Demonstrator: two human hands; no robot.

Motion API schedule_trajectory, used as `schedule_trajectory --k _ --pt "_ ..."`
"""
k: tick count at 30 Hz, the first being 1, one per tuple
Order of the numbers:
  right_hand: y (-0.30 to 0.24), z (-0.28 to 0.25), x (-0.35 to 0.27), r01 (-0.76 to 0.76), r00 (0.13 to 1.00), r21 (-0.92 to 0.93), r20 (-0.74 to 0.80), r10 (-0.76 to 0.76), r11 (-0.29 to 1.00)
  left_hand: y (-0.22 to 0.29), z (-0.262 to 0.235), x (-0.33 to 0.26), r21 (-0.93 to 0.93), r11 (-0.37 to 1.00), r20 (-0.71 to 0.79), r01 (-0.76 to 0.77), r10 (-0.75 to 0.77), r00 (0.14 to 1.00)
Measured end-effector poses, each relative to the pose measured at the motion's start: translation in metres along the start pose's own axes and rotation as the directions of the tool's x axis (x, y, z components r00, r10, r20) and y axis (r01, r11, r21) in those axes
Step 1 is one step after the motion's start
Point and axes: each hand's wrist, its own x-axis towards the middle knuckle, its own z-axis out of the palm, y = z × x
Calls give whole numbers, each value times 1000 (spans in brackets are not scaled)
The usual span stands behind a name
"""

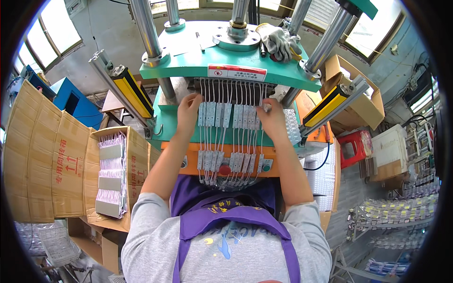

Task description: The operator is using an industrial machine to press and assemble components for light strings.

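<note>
In the middle of the frame, two rows of pale wired modules [227, 115] hang on white wires [225, 88] at the front of a green press [188, 70]. The left hand [190, 107] is at the upper row's left end and the right hand [272, 115], fingers bent, at its right end; whether either grips anything, I cannot tell. Grey gloves [279, 43] lie atop the press, upper right of centre.

Shiny metal posts [145, 30], a smooth painted plate [188, 60] & matt plastic blocks [227, 115] contrast w/ matt cloth apron [236, 214] & tee [153, 252]; gloves [281, 45] rough knit cloth, lg. box [45, 160] matt brn. cardbd.
</note>
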Motion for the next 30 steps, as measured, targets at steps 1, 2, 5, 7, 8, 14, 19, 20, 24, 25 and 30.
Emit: schedule_trajectory --k 1,2,5,7,8,14,19,20,24,25,30 --pt "0 4 11 -6 1000 -8 -1 6 1000 7 14 11 75 990 107 116 -123 987" --pt "-4 3 22 -247 947 185 256 196 951 2 22 27 96 979 242 182 -200 949" --pt "-12 -12 38 -567 758 382 588 281 730 40 38 26 98 962 544 254 -265 796" --pt "-26 -36 43 -681 663 403 694 280 612 50 21 21 98 969 717 227 -227 659" --pt "-24 -34 38 -659 636 293 709 304 693 44 16 19 180 959 723 220 -280 631" --pt "0 -11 37 -659 724 424 580 372 621 6 47 11 100 866 434 490 -481 762" --pt "-23 -42 43 -498 826 476 514 230 725 56 34 -12 -267 891 533 368 -182 826" --pt "-27 -50 38 -505 765 351 604 221 788 57 29 -23 -237 882 555 407 -221 802" --pt "-33 -66 35 -432 481 -175 785 390 885 10 2 -28 -21 850 393 527 -478 786" --pt "-36 -70 42 -492 514 -201 718 469 847 1 -1 -33 -150 855 281 496 -445 851" --pt "-27 -31 54 -416 803 -44 449 390 908 11 -4 -4 141 990 44 -12 6 999"
